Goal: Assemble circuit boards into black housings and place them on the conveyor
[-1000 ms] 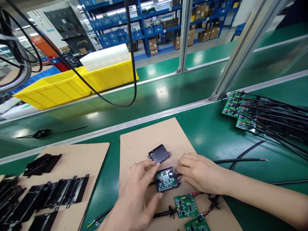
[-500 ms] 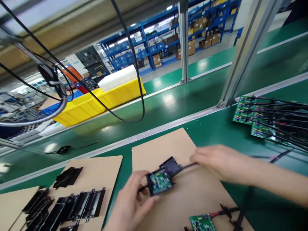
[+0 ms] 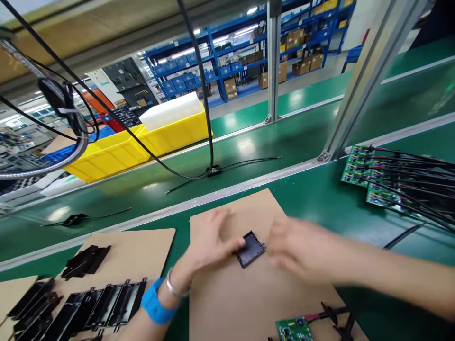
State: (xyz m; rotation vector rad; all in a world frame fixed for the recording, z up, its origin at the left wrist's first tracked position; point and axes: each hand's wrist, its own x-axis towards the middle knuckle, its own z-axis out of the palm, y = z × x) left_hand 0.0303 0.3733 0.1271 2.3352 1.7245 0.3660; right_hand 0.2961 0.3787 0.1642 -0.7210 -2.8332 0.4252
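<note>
A shallow black plastic case half (image 3: 251, 250) lies on the brown cardboard sheet (image 3: 231, 303) in front of me. My left hand (image 3: 209, 241) hovers over the sheet with fingers apart, its thumb at the case half's left edge. Whether the thumb touches it I cannot tell. Close to the case half's right side is my right hand (image 3: 293, 244), its fingers smeared by motion. A green circuit board (image 3: 294, 330) with leads attached lies at the sheet's near edge. Farther off, a cased circuit board with cables (image 3: 214, 170) rests on the green belt.
On cardboard at left lie several black housings (image 3: 117, 303) and stacked black covers (image 3: 87, 261). Circuit boards with black cables (image 3: 384, 194) are piled at right. A metal post (image 3: 369, 80) stands behind them. Yellow bins (image 3: 174, 135) sit beyond the belt, and a black cable (image 3: 202, 85) hangs down.
The cased board with cables has left my hands and is now on the belt. My left hand has moved up and spread its fingers; my right hand has moved left towards the case half.
</note>
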